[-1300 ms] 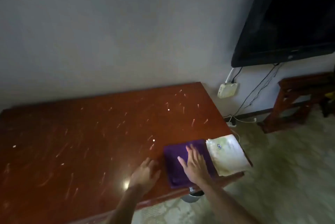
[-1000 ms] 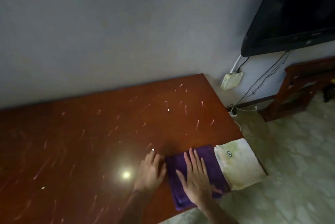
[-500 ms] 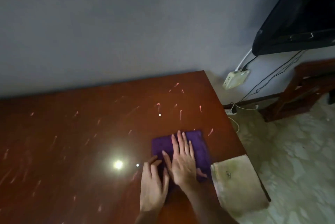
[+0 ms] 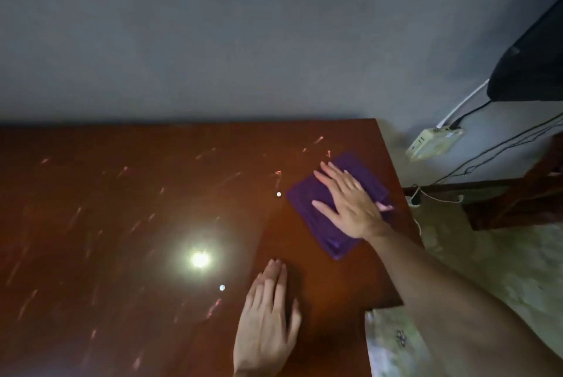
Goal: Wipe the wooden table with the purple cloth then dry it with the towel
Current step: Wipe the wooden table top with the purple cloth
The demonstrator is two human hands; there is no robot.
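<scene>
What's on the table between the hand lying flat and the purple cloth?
Only bare wooden table shows between the left hand and the folded purple cloth, seen in the head view.

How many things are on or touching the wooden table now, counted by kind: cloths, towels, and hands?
Cloths: 1, the purple cloth under the right hand.
Towels: 1, the pale towel at the table's near right corner.
Hands: 2, the right hand flat on the cloth, the left hand flat on the wood.
Total: 4
</scene>
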